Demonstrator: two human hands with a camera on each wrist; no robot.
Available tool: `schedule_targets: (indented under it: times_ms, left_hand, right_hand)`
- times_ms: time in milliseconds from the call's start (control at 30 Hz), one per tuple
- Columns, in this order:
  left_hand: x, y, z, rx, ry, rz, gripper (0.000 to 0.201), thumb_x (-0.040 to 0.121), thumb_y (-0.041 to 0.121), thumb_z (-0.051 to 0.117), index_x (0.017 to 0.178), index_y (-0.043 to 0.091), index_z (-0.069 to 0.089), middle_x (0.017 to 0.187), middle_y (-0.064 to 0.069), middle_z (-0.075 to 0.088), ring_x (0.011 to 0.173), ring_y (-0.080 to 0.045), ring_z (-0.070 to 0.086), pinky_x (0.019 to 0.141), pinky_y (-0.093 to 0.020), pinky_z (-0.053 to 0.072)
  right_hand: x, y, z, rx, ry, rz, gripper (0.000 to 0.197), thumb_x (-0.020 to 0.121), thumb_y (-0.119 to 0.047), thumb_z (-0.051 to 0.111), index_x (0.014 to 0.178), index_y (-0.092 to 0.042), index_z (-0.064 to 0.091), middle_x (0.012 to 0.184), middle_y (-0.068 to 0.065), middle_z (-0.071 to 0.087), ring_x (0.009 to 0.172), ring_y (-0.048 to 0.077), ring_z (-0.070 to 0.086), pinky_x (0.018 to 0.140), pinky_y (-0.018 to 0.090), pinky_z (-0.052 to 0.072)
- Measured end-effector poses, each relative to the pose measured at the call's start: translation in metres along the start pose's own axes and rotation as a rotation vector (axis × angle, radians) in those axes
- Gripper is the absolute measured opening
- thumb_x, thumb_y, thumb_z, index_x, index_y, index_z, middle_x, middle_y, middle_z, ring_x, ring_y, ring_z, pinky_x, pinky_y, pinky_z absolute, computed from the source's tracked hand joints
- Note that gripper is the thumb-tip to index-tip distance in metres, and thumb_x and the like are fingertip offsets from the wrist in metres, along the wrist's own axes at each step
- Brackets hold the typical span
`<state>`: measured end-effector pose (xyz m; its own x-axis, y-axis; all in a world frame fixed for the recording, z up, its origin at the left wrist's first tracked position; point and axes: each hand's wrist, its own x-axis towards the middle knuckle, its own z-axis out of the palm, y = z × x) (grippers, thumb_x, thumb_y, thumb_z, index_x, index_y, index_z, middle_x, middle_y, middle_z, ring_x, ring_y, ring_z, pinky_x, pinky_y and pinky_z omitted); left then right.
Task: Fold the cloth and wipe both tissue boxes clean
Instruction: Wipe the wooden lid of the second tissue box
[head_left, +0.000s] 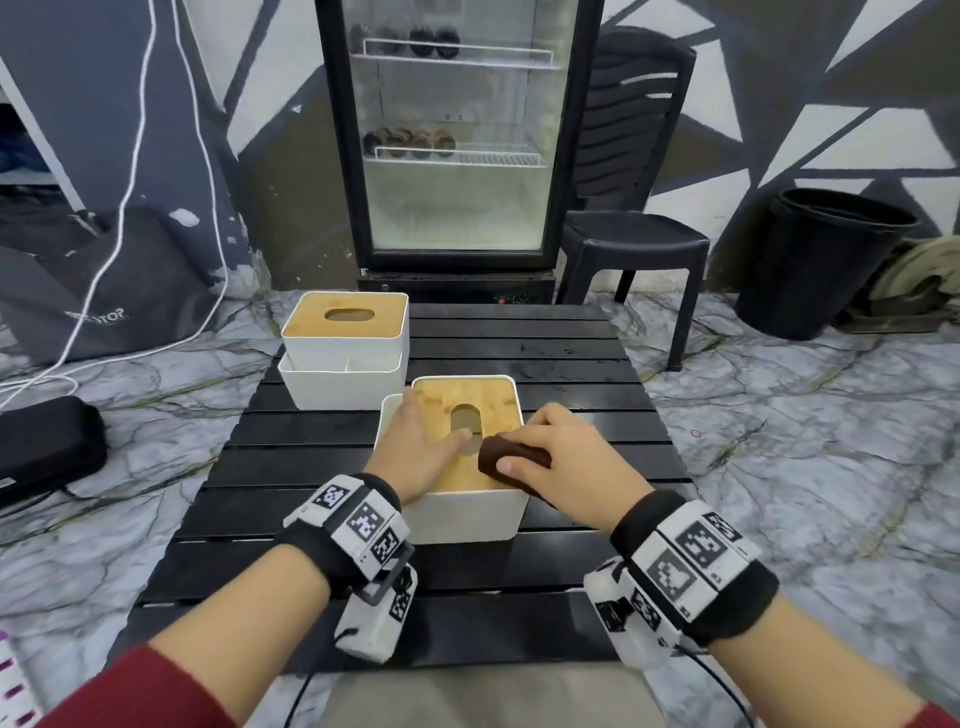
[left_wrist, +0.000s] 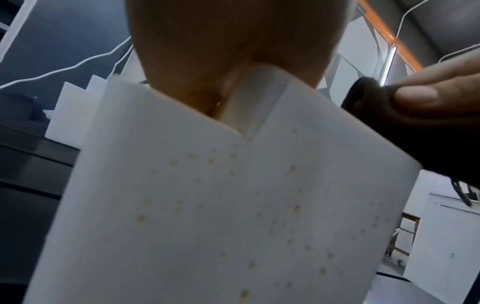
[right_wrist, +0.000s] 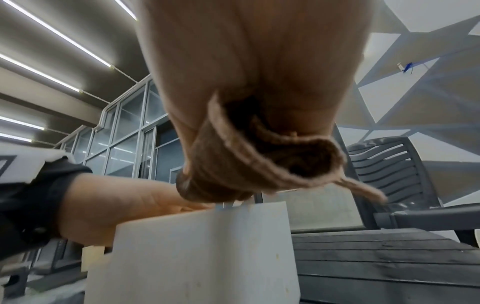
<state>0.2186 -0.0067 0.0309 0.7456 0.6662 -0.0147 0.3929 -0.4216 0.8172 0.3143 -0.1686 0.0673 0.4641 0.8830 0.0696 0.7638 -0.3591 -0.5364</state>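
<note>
Where the black slatted table (head_left: 545, 364) stood on the marbled floor (head_left: 779, 441) before a glass-door fridge (head_left: 457, 135) and a dark plastic chair (head_left: 634, 208), two tissue boxes sat on its slats. The far tissue box (head_left: 345, 358), white with a bamboo lid and an oval slot, stood at the far left edge, with a shallow white side compartment on its near face. The near tissue box (head_left: 462, 512), of the same make, stood at the table's middle, just beside the far one but apart from it; in the left wrist view its white wall (left_wrist: 233, 216) was speckled with small yellowish spots. The left hand (head_left: 421, 452) lay flat on the bamboo lid (head_left: 470, 397), fingers straight and spread a little, fingertips reaching the edge of the oval slot. The right hand (head_left: 563, 465) gripped the cloth (head_left: 511, 457), thumb on its near side and fingers curled over the top, at the lid's right edge. The cloth was dark brown, folded into a thick compact wad; the right wrist view showed its layers (right_wrist: 259, 164) rolled in on each other with a paler stitched hem, and one loose corner trailing out to the right above the box's white rim (right_wrist: 202, 226).
</note>
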Motion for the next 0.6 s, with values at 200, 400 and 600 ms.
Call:
schedule_targets:
  times_ms: [200, 400, 600]
  left_hand:
    - [0.008, -0.004, 0.001, 0.104, 0.005, 0.061, 0.061, 0.089, 0.029, 0.06, 0.137, 0.007, 0.03, 0.127, -0.006, 0.051, 0.117, -0.023, 0.051, 0.094, -0.033, 0.041]
    - [0.012, -0.009, -0.001, 0.138, -0.01, 0.105, 0.059, 0.09, 0.031, 0.059, 0.139, 0.016, 0.029, 0.13, 0.0, 0.048, 0.108, -0.01, 0.048, 0.084, -0.024, 0.034]
    - [0.016, -0.015, 0.0, 0.178, -0.021, 0.076, 0.071, 0.089, 0.039, 0.058, 0.146, 0.02, 0.019, 0.141, -0.002, 0.041, 0.12, -0.019, 0.046, 0.089, -0.027, 0.035]
  right_hand:
    - [-0.005, 0.006, 0.018, -0.151, 0.06, -0.174, 0.032, 0.091, -0.039, 0.047, 0.121, -0.031, 0.055, 0.117, -0.007, 0.049, 0.103, 0.015, 0.036, 0.094, 0.036, 0.036]
    - [0.002, 0.018, 0.027, -0.07, 0.091, -0.202, 0.032, 0.091, -0.037, 0.05, 0.121, -0.029, 0.057, 0.115, -0.008, 0.048, 0.102, 0.012, 0.033, 0.097, 0.037, 0.034]
    - [0.027, 0.027, 0.027, 0.005, 0.178, -0.176, 0.029, 0.088, -0.03, 0.057, 0.116, -0.025, 0.062, 0.112, -0.002, 0.052, 0.101, 0.016, 0.035, 0.095, 0.041, 0.035]
